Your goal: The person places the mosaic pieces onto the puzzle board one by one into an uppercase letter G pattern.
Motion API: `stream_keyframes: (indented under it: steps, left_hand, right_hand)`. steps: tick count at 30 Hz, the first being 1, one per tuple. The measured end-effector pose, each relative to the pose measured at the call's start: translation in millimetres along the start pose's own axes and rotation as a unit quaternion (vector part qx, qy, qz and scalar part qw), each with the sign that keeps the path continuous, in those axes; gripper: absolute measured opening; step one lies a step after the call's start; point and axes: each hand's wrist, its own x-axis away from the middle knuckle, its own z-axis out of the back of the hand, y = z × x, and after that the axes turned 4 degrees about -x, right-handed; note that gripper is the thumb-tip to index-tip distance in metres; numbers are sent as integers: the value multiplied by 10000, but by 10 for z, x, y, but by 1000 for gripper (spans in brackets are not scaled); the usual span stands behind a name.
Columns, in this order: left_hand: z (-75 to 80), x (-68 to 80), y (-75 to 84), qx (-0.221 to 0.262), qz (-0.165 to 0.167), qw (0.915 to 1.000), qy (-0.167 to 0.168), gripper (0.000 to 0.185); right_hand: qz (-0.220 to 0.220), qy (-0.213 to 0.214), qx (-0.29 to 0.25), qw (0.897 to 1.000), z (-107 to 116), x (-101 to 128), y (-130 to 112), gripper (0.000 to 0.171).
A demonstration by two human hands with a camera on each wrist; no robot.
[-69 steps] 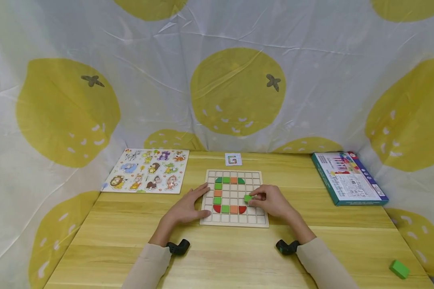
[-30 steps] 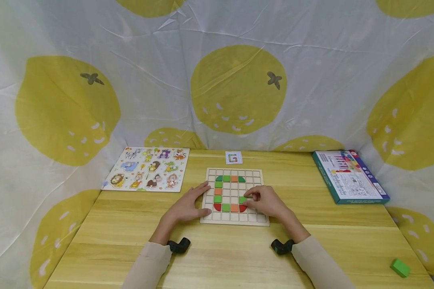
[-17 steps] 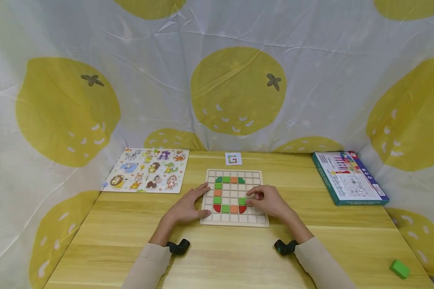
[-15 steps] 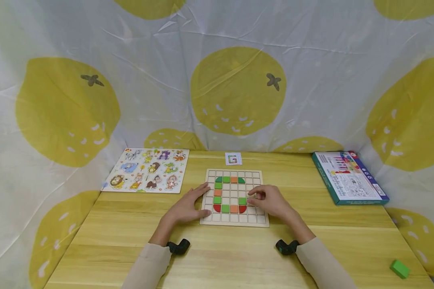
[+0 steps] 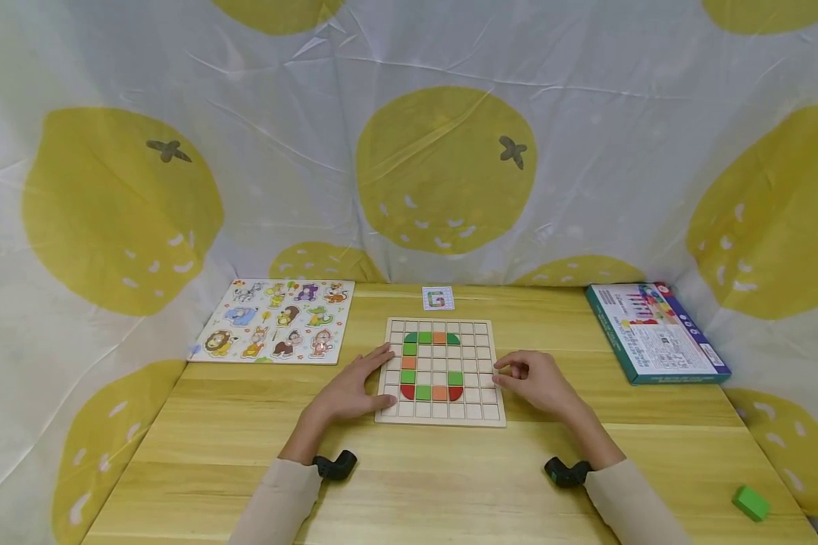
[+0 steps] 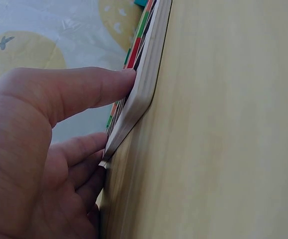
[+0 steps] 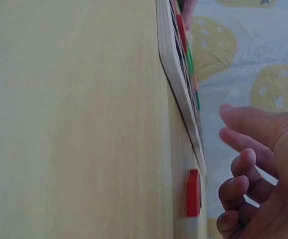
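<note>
A person's left hand [image 5: 351, 390] lies flat against the left edge of a grid board [image 5: 440, 410] on the counter [image 5: 409, 484], steadying it. The right hand [image 5: 535, 378] hovers just off the board's right edge, fingers loosely curled and holding nothing. Green, orange and red tiles [image 5: 455, 378] sit in the grid, forming most of a letter like the one on the card [image 5: 438, 298] behind. A red piece [image 7: 193, 193] lies on the counter under the right hand, seen only from the wrist. Picking it cleanly probably calls for a fingertip pinch while the left hand keeps the board from sliding. The head view hides that piece; the card's detail is too small to read.
</note>
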Motion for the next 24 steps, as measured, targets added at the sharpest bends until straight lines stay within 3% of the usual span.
stream_keyframes:
  steps: [17,24]
  left_hand:
    - [7,-3,-2,-20,-46,10000,9,86]
    - [11,8,14,32,4,10000,18,86]
  right_hand:
    - [-53,197,289,9994,221,174,199,19]
    - [-316,246,476,9981,274,229,303,25]
